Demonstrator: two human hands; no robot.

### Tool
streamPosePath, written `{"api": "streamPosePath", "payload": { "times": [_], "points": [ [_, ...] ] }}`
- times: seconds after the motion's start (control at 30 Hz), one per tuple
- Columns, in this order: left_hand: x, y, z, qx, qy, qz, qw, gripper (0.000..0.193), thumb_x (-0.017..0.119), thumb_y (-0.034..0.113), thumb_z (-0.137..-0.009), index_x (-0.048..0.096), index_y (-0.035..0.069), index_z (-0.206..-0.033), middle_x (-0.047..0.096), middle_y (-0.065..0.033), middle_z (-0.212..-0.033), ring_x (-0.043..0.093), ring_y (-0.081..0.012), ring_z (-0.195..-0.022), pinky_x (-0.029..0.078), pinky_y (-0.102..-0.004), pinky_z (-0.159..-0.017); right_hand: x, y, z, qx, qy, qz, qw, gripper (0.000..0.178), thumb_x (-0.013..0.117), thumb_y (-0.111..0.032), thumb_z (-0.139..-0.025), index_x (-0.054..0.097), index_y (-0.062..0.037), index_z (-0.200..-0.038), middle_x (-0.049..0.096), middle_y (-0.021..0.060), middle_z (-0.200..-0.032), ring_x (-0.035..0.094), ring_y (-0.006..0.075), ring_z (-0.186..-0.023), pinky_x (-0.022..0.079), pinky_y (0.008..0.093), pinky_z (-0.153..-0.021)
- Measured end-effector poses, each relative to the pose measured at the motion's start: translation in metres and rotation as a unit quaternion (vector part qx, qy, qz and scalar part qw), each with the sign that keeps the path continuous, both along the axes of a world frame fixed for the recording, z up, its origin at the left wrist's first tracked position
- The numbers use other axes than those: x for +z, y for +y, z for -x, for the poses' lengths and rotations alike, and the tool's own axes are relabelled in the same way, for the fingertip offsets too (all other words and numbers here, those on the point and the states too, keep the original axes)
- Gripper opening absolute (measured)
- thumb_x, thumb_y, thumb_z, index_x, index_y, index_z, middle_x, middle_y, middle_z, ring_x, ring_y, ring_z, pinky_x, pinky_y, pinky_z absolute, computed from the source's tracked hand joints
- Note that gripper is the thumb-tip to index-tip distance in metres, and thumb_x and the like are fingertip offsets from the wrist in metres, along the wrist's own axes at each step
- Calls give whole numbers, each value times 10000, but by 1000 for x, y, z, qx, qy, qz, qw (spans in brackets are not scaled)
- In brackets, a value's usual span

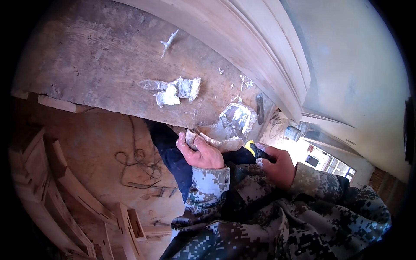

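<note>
Putty-smeared board point(221, 134), held at the near edge of the workbench point(95, 65), lies between the two hands. Far left: curved wooden offcuts point(65, 190) crowd the floor, with a loose cord point(138, 162) lying on bare ground just right of them; open floor remains between the offcuts and the person's leg. Left hand point(201, 154) is closed on the board's lower edge, thumb on top. On the bench above, white putty lumps point(173, 91) sit well apart from the bench edge. Right hand point(279, 167) is wrapped around a black and yellow tool handle point(255, 151); the blade is hidden against the board, so the tool's kind cannot be told. At right, moulded wooden panel point(260, 52) leans across the bench, its top cut off by the frame. Camouflage sleeves point(260, 216) cover both forearms.
</note>
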State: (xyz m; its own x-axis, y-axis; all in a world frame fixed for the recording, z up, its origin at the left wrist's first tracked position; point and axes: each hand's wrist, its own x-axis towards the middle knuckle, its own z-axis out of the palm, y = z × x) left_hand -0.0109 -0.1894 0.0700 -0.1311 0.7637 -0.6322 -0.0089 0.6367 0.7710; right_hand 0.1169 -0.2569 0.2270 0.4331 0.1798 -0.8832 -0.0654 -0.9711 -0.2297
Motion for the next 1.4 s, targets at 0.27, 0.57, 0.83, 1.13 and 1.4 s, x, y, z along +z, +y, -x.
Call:
{"api": "streamPosePath", "payload": {
  "times": [0.27, 0.57, 0.83, 1.13, 1.4],
  "points": [
    [2, -14, 0, 73, -24, 17, 997, 478, 517, 3, -863, 515, -27, -1340, 558, -126, -1283, 560, -223, -1134, 435, -362, -1071, 2, 9, -9, 104, -17, 41, 994, 508, 681, -133, -901, 623, -1, -1388, 765, 208, -1106, 751, 265, -972, 561, 362, -916],
    [-2, -46, 10, -8, -41, -36, 998, 372, 498, 109, -907, 566, -27, -1246, 615, -140, -1213, 608, -263, -1102, 480, -387, -1020, -5, -7, -24, 143, 20, 2, 990, 540, 681, -104, -908, 589, -8, -1431, 722, 227, -1238, 703, 303, -1171, 539, 367, -998],
    [-14, -83, 30, 63, -102, -3, 993, 396, 571, 123, -928, 501, -33, -1286, 612, -164, -1276, 619, -272, -1109, 490, -400, -1007, -10, -11, -45, 87, 97, 53, 990, 560, 670, -93, -913, 559, -6, -1454, 684, 252, -1301, 682, 343, -1211, 508, 383, -1051],
    [-12, -78, 26, 63, -105, -19, 992, 340, 543, 50, -907, 500, -38, -1233, 607, -169, -1279, 614, -270, -1109, 485, -387, -1006, -6, 5, -61, 263, 66, 8, 963, 544, 688, -89, -876, 596, 15, -1402, 668, 291, -1284, 684, 376, -1191, 527, 390, -1023],
    [-12, -50, 4, 97, -114, 30, 988, 327, 503, 6, -840, 505, -41, -1163, 597, -168, -1237, 600, -264, -1106, 474, -376, -1006, -8, 25, -62, 110, 80, 27, 990, 523, 695, -6, -876, 609, 30, -1390, 700, 246, -1287, 685, 290, -1205, 518, 371, -1043]
  ]
}}
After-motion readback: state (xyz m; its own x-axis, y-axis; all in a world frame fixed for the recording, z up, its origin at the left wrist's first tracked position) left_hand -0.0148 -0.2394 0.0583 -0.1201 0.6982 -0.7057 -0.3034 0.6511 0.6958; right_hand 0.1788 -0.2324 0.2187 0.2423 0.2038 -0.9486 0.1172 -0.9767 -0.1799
